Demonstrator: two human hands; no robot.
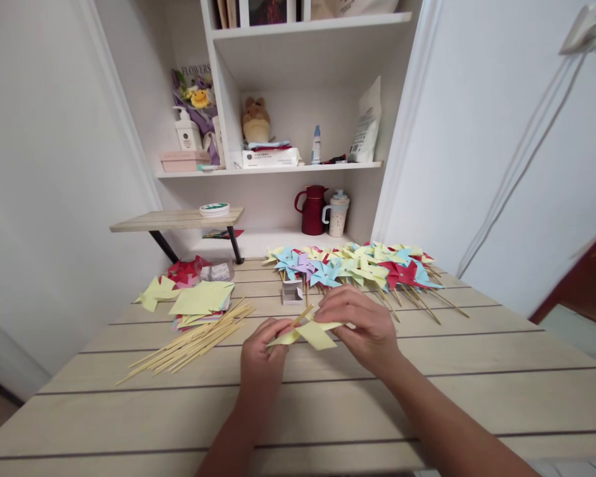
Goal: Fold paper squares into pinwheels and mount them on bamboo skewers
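Because the left hand (263, 351) covers the low end of the thin stick (302, 315), that end can't be seen. The left fingers pinch the yellow paper pinwheel (318, 335) at nine o'clock, and the right hand (362, 324) pinches it at three o'clock, with some fingertips hidden. The pinwheel is over the table (477, 358), with a little box (293, 293) near it at eleven o'clock. The stick points to two o'clock, and the paper is longest from nine to three.
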